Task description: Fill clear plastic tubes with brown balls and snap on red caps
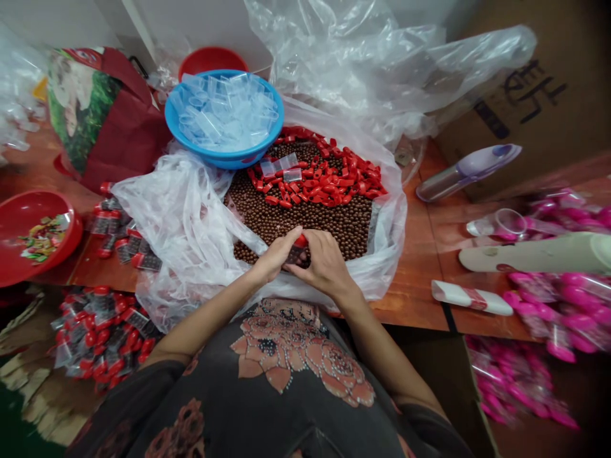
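Observation:
Both hands meet at the near edge of a white plastic bag (391, 254) spread open around many small brown balls (305, 222). My left hand (277, 256) and my right hand (327, 259) close around one small clear container with a red cap (300, 242); dark balls show through its wall. The fingers partly cover it. Beyond them, loose red caps (334, 181) lie heaped on the balls, with a few empty clear containers (281, 166) beside them. A blue basin (224, 156) of clear empty containers stands at the bag's far left.
Filled red-capped containers (107, 331) are piled at lower left, others (124, 235) on the table. A red bowl (33, 273) holds colourful bits. To the right are a purple-lidded bottle (468, 172), pink-capped containers (573, 305) and a cardboard box (539, 127); clear plastic bags (363, 70) lie behind.

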`<state>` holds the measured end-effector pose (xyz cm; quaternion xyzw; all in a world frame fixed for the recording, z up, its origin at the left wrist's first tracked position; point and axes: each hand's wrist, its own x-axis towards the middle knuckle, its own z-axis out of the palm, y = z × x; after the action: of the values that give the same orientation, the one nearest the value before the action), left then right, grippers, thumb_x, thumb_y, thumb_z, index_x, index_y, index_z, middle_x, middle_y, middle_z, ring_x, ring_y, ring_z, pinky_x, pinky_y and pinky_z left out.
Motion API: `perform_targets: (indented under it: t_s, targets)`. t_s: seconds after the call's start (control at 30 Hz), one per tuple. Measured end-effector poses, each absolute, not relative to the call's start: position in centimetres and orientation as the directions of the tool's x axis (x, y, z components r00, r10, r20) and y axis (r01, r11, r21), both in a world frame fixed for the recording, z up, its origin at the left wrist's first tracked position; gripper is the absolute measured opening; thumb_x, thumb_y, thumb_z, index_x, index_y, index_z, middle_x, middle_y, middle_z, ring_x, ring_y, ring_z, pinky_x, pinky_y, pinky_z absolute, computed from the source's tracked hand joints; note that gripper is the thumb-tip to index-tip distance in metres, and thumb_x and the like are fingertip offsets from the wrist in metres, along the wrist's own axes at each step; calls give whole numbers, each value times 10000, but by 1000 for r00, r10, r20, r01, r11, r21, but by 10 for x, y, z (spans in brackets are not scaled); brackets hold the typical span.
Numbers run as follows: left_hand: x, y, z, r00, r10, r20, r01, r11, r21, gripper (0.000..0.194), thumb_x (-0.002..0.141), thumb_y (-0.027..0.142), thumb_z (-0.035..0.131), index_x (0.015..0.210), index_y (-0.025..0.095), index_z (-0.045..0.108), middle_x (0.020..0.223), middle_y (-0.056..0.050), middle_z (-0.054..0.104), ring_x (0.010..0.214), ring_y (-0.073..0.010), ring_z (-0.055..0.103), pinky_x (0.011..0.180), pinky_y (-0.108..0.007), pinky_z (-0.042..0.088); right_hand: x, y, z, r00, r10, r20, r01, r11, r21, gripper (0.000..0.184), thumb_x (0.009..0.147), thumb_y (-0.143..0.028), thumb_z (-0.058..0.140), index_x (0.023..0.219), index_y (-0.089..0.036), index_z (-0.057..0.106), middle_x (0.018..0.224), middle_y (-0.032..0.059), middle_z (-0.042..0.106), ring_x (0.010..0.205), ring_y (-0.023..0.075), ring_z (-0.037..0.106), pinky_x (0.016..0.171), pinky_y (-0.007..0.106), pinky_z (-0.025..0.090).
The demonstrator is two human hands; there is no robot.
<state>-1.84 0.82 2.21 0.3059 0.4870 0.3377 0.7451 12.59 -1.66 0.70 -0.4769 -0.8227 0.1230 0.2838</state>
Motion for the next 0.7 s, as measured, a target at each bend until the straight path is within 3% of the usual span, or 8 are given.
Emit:
perform_targets:
  t_s: [0.17, 0.37, 0.47, 0.63, 0.7]
  targets:
    - [-17, 7, 21, 268, 808, -526, -256, 585, 769, 334, 872, 463, 536, 758, 161, 621, 565, -2, 589, 506, -115, 528, 511, -235, 435, 127, -9, 10, -431, 813, 391, 734, 568, -371, 618, 816, -596, 573, 1243, -151, 523, 1141, 180, 608, 1032, 345, 535, 885, 496, 427]
    - [-25, 2, 13, 274, 771, -574, -329, 637, 697, 351, 866, 462, 488, 656, 183, 518, 504, 9, 527, 439, -110, 485, 454, -232, 413, 122, 2, 7, -574, 732, 366, 684, 675, -276, 620, 789, -643, 559, 1118, -118, 591, 1032, 189, 648, 947, 333, 559, 823, 477, 448]
    - [-34, 4, 14, 253, 773, -582, -388, 632, 670, 321, 865, 466, 510, 733, 175, 545, 543, 8, 551, 470, -112, 509, 478, -228, 440, 115, 4, 6, -575, 715, 397, 656, 693, -298, 649, 792, -600, 583, 1196, -94, 547, 1124, 194, 638, 1042, 330, 555, 910, 472, 436]
    - [-51, 14, 20, 413, 685, -600, -424, 728, 539, 544, 862, 664, 425, 815, 146, 583, 596, -20, 574, 507, -124, 539, 513, -243, 460, 102, 8, 5, -513, 769, 382, 669, 637, -384, 677, 806, -531, 592, 1330, -128, 444, 1289, 176, 565, 1186, 318, 507, 1008, 469, 394]
    - [-54, 16, 20, 393, 690, -608, -412, 723, 554, 532, 862, 653, 449, 824, 140, 584, 608, -18, 572, 503, -114, 528, 504, -232, 436, 99, 11, 5, -521, 770, 369, 665, 637, -390, 709, 798, -543, 599, 1344, -123, 429, 1294, 181, 554, 1197, 321, 498, 1014, 474, 394]
